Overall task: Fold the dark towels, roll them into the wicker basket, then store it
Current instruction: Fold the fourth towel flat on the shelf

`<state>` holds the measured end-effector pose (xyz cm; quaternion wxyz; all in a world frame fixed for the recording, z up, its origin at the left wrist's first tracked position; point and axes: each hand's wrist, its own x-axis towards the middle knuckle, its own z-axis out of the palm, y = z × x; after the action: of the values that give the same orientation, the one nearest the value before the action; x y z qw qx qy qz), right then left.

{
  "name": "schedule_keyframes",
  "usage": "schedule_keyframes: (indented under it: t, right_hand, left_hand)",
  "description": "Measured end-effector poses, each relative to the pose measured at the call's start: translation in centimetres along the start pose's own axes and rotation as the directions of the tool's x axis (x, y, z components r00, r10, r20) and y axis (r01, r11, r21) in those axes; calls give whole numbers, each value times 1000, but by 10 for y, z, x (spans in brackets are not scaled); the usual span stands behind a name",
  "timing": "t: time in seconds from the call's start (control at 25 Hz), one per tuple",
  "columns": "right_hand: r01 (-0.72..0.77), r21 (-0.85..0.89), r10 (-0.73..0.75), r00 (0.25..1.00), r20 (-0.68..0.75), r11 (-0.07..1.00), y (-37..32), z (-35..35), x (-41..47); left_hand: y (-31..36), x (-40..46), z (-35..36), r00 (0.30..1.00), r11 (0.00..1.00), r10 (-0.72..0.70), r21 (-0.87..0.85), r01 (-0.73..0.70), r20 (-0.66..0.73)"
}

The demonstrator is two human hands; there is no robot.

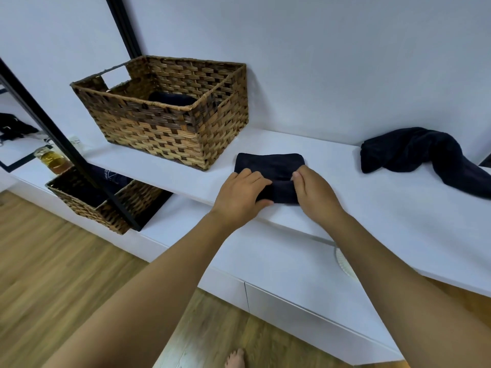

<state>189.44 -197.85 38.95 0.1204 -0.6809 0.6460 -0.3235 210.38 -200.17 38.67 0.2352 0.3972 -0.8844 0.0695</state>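
A folded dark towel [269, 162] lies on the white shelf [372, 208] in the middle of the view. My left hand [240, 192] and my right hand [313, 189] both grip its near end, which is partly rolled up under my fingers. A brown wicker basket [159, 128] stands on the shelf to the left, with a rolled dark towel [171, 98] inside it. Another dark towel [414, 152] lies crumpled at the right of the shelf.
A second wicker basket [106, 203] sits on the lower shelf at left, behind a black frame post [66, 144]. A glass jar [53, 159] stands further left. White drawers [305, 306] run below; wooden floor and my bare toes are at the bottom.
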Motion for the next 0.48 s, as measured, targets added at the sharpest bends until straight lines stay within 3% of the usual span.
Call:
schedule_keyframes:
  t: [0.04, 0.12, 0.24, 0.32, 0.4, 0.48]
  right_hand:
    - [89, -124, -100, 991, -92, 988, 1, 6, -5]
    - [218, -356, -277, 952, -126, 909, 0, 17, -13]
    - [278, -401, -294, 955, 22, 873, 1, 14, -11]
    - [285, -397, -266, 958, 103, 872, 4, 8, -7]
    - [291, -336, -258, 956, 140, 895, 5, 4, -3]
    - [282, -249, -249, 956, 155, 926, 5, 3, 1]
  left_hand:
    - [0, 6, -6, 996, 999, -29, -41, 33, 83]
    - [-3, 16, -15, 966, 981, -102, -139, 137, 236]
    - [-15, 28, -28, 874, 914, -132, -285, 290, 467]
    - [-19, 35, -32, 832, 876, -123, -335, 347, 542]
    - [-18, 34, -24, 857, 885, -136, -328, 330, 496]
    - [-11, 19, -8, 959, 951, -132, -240, 193, 251]
